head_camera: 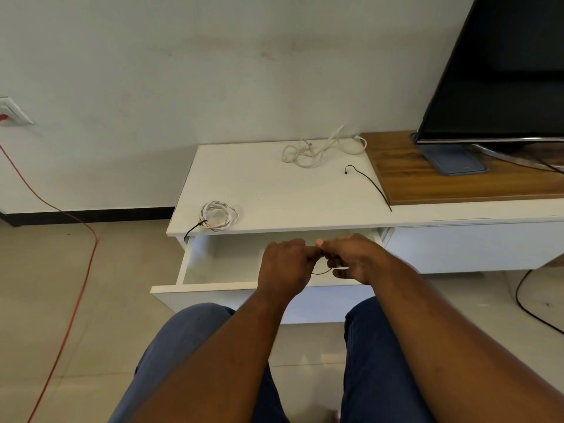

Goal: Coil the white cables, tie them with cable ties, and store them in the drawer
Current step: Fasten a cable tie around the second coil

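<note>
- Left hand (285, 264) and right hand (351, 257) meet above the open drawer (213, 270), both pinched on a thin black cable tie (322, 272).
- A tied white coil (218, 215) lies on the worktop (274, 190), far left of the hands.
- A loose white cable (320, 149) lies farther back, a spare black tie (367, 184) to its right.

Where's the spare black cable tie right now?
In the head view, the loose black cable tie lies on the white cabinet top, right of centre, between the uncoiled white cable and the wooden panel.
</note>
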